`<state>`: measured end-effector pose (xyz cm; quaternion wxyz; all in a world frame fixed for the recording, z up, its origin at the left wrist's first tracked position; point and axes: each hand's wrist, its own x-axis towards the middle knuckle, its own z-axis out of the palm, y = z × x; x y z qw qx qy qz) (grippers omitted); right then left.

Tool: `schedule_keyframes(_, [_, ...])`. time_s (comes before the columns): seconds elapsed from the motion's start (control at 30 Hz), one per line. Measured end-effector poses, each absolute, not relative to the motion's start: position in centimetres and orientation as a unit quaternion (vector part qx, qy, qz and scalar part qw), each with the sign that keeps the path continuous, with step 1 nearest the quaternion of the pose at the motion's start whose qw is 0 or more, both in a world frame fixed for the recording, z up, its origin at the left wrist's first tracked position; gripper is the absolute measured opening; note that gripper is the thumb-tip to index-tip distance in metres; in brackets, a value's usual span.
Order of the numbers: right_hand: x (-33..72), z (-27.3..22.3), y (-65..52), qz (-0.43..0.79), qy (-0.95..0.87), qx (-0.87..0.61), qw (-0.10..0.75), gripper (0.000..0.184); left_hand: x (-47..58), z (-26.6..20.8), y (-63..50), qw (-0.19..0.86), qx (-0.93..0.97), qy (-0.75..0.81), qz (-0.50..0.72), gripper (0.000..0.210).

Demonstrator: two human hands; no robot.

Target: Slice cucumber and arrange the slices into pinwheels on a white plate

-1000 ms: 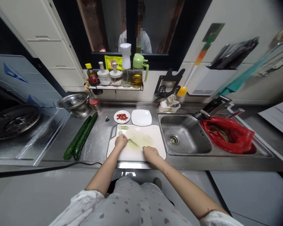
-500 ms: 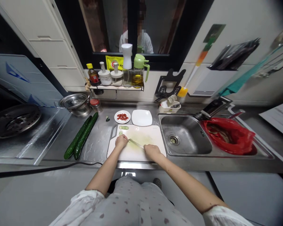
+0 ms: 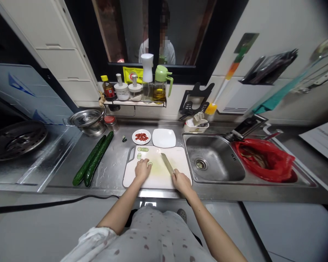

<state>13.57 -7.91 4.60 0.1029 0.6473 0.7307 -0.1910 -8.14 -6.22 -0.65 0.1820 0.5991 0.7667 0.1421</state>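
Note:
My right hand (image 3: 182, 181) is closed round the handle of a kitchen knife (image 3: 167, 162), whose blade points away from me, tilted left, over the white cutting board (image 3: 158, 182). On the board's left half rests my left hand (image 3: 143, 170), fingers apart, holding nothing I can see. Beside its fingertips is a thin cucumber slice (image 3: 150, 164). A short row of cucumber slices (image 3: 143, 149) lies at the board's far left corner, with another slice or two (image 3: 139, 155) just below.
Two whole cucumbers (image 3: 98, 158) lie left of the board. Behind it stand a plate of chopped red pieces (image 3: 133, 137) and a white square plate (image 3: 164, 137). To the right are the sink (image 3: 215, 176) and a red bag (image 3: 278, 163). A lidded pot (image 3: 91, 125) stands back left.
The knife has swung from lying toward my left fingers to pointing away, farther right. My left hand has come off the blade and spread on the board; a slice now shows beside it.

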Motion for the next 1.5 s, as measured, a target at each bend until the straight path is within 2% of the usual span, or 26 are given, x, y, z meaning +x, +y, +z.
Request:
schedule_keyframes(0.2, [13.2, 4.2, -7.7, -0.180, 0.729, 0.653, 0.101, 0.030, -7.3, -0.4, -6.2, 0.161, 0.622, 0.757, 0.117, 0.023])
schedule_keyframes(0.43, [12.7, 4.4, -7.5, -0.195, 0.729, 0.645, 0.119, 0.029, -8.1, -0.4, -5.6, 0.260, 0.546, 0.777, 0.175, 0.011])
schedule_keyframes(0.53, [12.7, 4.5, -7.4, -0.201, 0.727, 0.644, 0.123, 0.028, -9.4, -0.6, -5.6, 0.293, 0.503, 0.782, 0.224, 0.011])
schedule_keyframes(0.77, [12.7, 4.4, -7.1, -0.202, 0.724, 0.648, 0.120, 0.028, -13.2, -1.5, -4.9, 0.267, 0.434, 0.808, 0.296, 0.019])
schedule_keyframes(1.5, [12.8, 4.4, -7.0, -0.205, 0.734, 0.635, 0.125, 0.030, -14.3, -1.1, -3.2, 0.212, 0.475, 0.837, 0.169, 0.025])
